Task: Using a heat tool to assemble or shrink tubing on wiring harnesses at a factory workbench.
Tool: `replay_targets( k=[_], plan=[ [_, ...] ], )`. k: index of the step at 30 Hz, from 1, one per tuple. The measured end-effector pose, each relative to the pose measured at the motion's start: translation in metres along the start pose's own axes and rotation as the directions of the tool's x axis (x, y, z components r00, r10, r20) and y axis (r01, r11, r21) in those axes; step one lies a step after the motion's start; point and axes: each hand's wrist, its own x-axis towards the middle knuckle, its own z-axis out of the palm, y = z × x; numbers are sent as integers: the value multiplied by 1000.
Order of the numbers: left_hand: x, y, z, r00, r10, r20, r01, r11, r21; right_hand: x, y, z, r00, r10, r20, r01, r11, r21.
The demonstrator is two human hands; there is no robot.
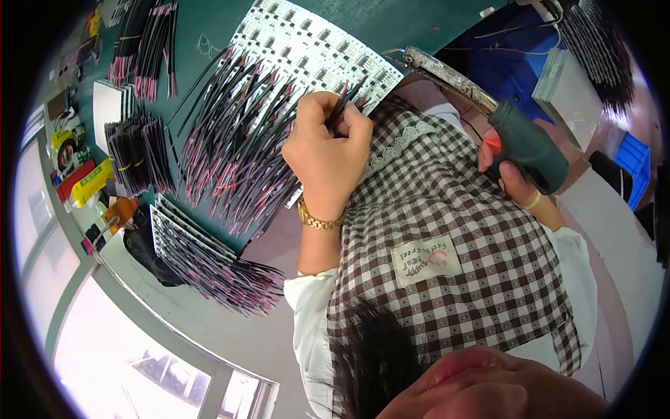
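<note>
My left hand (326,153) is closed in a pinch on a thin black wire (338,112) at the near right part of a white circuit board panel (279,35). Small dark components stand in rows on the panel, and many black wires (237,133) with reddish ends fan across its left side. My right hand (515,180) is wrapped round the dark green grip of a soldering gun (536,146) with a red trigger. Its stained metal barrel points up and left, the tip by the panel's right corner. Whether the tip touches the board I cannot tell.
On the green table (202,45), banded wire bundles (136,150) lie at the left. Stacked boards with wires attached (209,258) sit at the near left edge. To the right are a blue bin (632,164), a pale board stack (569,84) and more dark wires (597,52).
</note>
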Motion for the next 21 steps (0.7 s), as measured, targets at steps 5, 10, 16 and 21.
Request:
replay_targets(
  k=[5, 10, 16, 21],
  plan=[
    [4, -1, 1, 999, -28, 16, 27, 996, 90, -1, 0, 3, 997, -40, -69, 37, 999, -40],
    [6, 0, -3, 999, -14, -46, 17, 999, 47, 0, 0, 1, 999, -35, 27, 34, 999, 41],
    [8, 3, 2, 998, -59, 31, 57, 996, 71, -5, -1, -7, 994, -34, 104, 49, 988, -145],
    [8, 0, -1, 1000, 5, 19, -7, 996, 88, -10, 19, -13, 990, -88, 107, 126, 894, -430]
  ],
)
